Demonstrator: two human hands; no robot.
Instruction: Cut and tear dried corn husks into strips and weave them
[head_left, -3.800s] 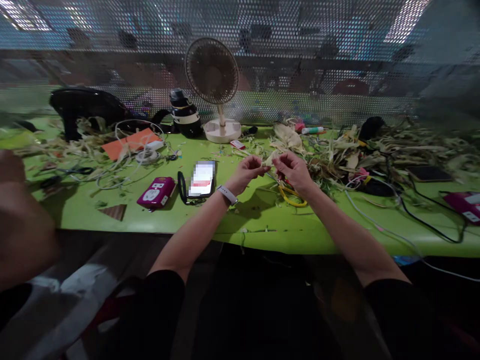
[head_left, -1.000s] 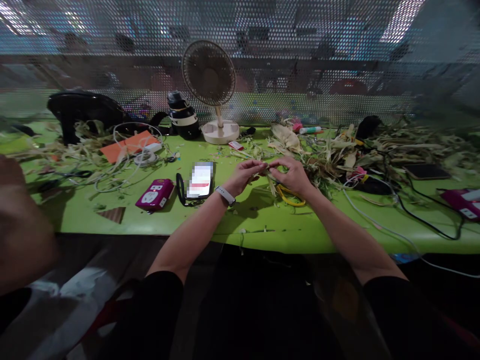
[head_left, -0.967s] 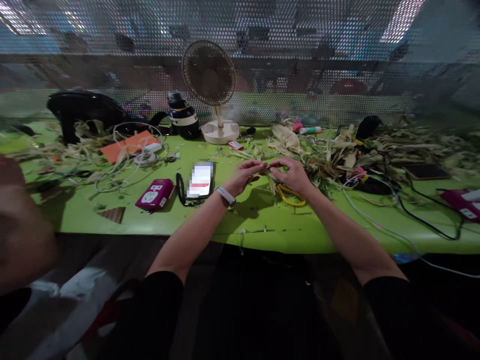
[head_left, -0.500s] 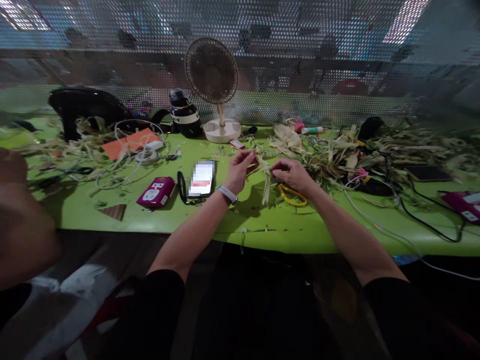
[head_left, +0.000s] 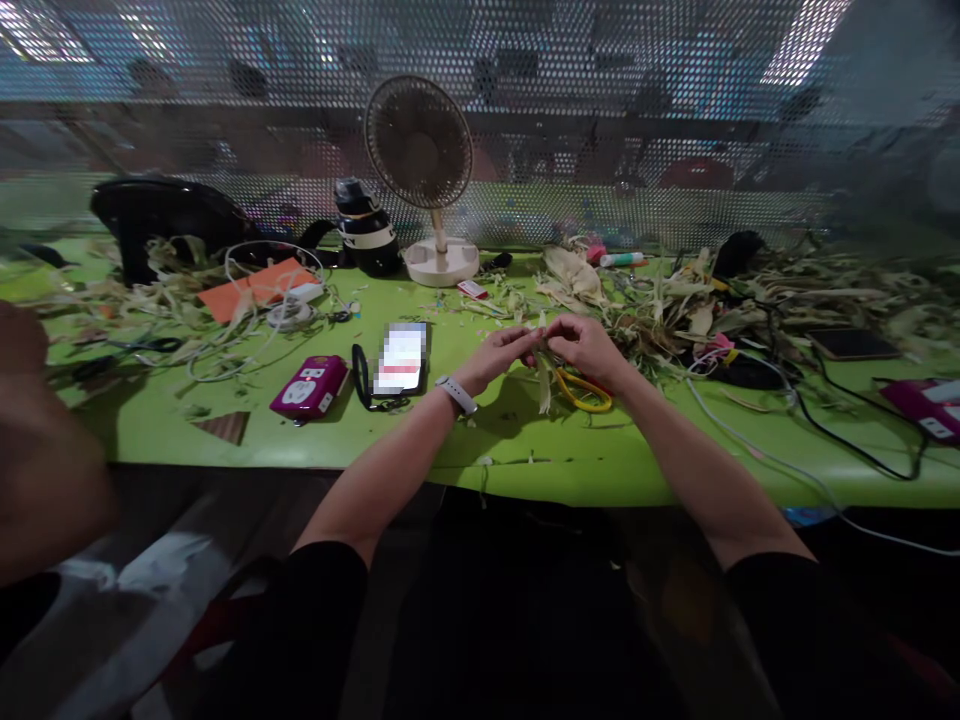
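Note:
Pale green corn husk strips hang down between my two hands, above the green table. My left hand, with a white band on its wrist, pinches the top of the husk. Fingertips of my right hand are closed on the same piece, meeting the left fingers. Just under my right hand lie yellow-handled scissors, their blades hidden. Left of my hands a phone with a lit screen rests on the table.
A white fan and black bottle stand at the back. Loose husks and cables cover the right side. Purple power strips sit at left and far right. A person's arm is at the left edge.
My left hand has moved right and slightly down to meet my right hand. The husk strips have shifted right with it and now hang beside the yellow handles.

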